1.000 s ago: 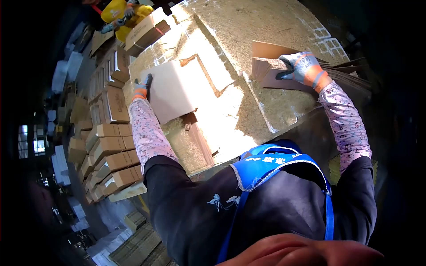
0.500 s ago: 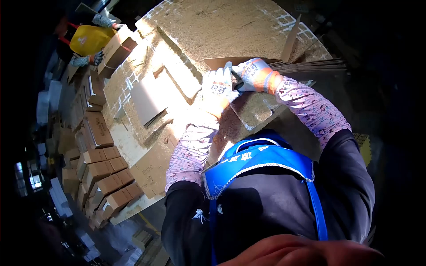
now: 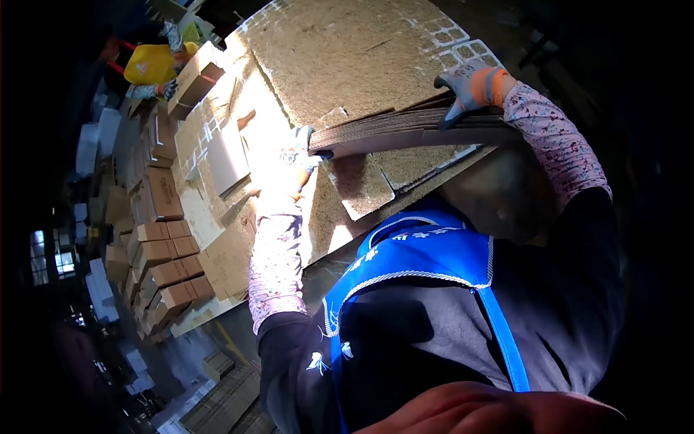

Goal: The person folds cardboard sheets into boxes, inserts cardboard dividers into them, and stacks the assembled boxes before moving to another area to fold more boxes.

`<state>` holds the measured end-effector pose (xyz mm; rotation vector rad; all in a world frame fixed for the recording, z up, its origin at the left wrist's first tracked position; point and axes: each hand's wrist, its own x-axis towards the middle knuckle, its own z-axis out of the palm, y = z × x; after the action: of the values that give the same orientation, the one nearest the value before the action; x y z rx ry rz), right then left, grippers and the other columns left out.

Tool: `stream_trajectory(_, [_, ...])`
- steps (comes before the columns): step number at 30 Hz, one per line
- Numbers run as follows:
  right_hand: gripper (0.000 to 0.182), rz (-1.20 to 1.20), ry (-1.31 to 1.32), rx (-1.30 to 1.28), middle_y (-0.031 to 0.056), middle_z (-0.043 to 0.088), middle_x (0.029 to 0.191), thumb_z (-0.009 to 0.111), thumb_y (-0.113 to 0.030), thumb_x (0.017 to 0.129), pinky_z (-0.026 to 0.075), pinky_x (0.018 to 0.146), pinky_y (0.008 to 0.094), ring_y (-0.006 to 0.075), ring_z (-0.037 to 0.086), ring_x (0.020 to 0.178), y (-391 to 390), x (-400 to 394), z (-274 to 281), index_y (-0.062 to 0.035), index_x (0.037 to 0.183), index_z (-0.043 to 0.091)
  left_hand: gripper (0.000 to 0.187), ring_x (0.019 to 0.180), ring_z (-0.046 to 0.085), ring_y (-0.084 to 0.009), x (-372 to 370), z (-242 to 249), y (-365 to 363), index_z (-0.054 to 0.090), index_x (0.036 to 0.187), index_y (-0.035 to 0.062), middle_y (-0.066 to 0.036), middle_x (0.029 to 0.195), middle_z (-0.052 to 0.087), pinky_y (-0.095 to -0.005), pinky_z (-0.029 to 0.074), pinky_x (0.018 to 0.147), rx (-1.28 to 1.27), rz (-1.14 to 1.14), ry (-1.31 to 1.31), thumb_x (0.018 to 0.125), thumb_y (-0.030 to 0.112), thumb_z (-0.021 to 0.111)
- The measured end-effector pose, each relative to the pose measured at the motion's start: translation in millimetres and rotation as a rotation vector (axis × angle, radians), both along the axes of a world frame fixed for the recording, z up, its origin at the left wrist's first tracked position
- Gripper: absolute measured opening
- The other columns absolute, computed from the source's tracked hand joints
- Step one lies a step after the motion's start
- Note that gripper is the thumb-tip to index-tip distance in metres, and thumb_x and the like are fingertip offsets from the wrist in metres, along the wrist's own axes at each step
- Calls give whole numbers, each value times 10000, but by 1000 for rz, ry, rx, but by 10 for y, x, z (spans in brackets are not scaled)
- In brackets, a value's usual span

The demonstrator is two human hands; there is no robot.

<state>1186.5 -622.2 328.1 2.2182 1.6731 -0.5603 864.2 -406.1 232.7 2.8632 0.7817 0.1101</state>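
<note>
A stack of flat cardboard sheets point(image 3: 405, 132) spans between my two gloved hands, bowed slightly, above the worn board table point(image 3: 340, 58). My left hand point(image 3: 295, 163) grips the stack's left end, its fingers partly washed out by bright sunlight. Near the right end, my right hand point(image 3: 470, 90) clasps the sheets from above, thumb on the near side and fingers on the far side. Left of my left hand lies a separate flat cardboard piece point(image 3: 227, 159) on the table.
At the upper left a co-worker in a yellow apron point(image 3: 148, 65) has gloved hands at a cardboard bundle point(image 3: 195, 78). Rows of brown cartons point(image 3: 163, 194) line the left side. A flat cardboard sheet point(image 3: 233, 260) lies at the table's near left.
My hands have moved apart, the right one outward to the right and up, the left one leftward. The stack now stretches between them, and the upright flap at the upper right is gone.
</note>
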Motion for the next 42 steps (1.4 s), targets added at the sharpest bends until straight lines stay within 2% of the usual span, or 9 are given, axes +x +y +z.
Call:
stream_trajectory(3, [926,103,405,236,200,596,1117,679,-654,587,456,862,389,338,568,1037,-448,-24,-196,-70,1272,464,737,1080,523,-334,144,312,-164,448,1262,121,-139,1201,530,-418,409,906,52,84,165,685,512,688])
stream_trajectory(12, [556,23,35,262,148,643,981,600,-458,754,475,791,391,307,610,935,-477,-312,-320,-46,1120,532,715,1020,574,-278,968,520,-840,531,1170,82,-124,1097,593,-371,461,841,105,-92,196,652,548,689])
stream_trajectory(17, [560,-43,-2,278,160,634,1021,597,-449,767,474,800,386,292,609,960,-479,-303,-88,-37,1140,524,637,917,626,-259,990,646,-992,558,1106,92,-113,980,638,-352,495,761,113,-6,108,683,555,669])
stream_trajectory(27, [630,-160,-6,317,157,618,1092,551,-454,797,460,847,389,296,595,1009,-79,-517,-484,-8,1232,461,778,1122,537,-295,1325,600,-1131,373,1337,87,-159,1237,537,-385,452,894,-65,265,404,727,474,660])
stream_trajectory(33, [625,0,-106,488,172,622,1070,613,-470,780,460,842,361,261,613,974,-360,-501,87,-15,1196,511,537,921,630,-283,490,939,-1098,539,1169,114,-146,1010,645,-366,490,788,119,70,-96,766,458,624])
stream_trajectory(37, [446,-239,1270,946,105,635,1018,710,-192,779,491,783,253,139,610,917,-491,-367,306,14,1141,552,324,767,642,-137,-690,1208,-609,622,1020,35,-78,901,672,-254,516,684,-708,139,-944,751,178,731])
stream_trajectory(39, [379,-228,1112,980,89,629,1029,668,-164,818,494,796,254,160,616,906,-322,-488,82,15,1132,555,270,787,621,-96,-1284,1341,-501,622,996,3,-50,898,666,-220,509,693,-828,231,-864,745,36,718])
stream_trajectory(41, [340,-119,1436,944,94,626,1039,626,-102,839,496,812,251,162,611,912,-113,-655,-151,20,1146,543,284,810,613,-114,-1876,1320,-393,611,1016,-3,-65,924,660,-239,500,725,-712,210,-930,765,86,712])
stream_trajectory(42, [351,25,1142,1070,110,619,1054,584,-70,860,498,837,262,178,609,939,39,-698,-309,31,1187,506,272,812,614,-120,-2230,1257,-267,612,1021,3,-70,919,658,-243,498,726,-664,316,-989,780,97,697])
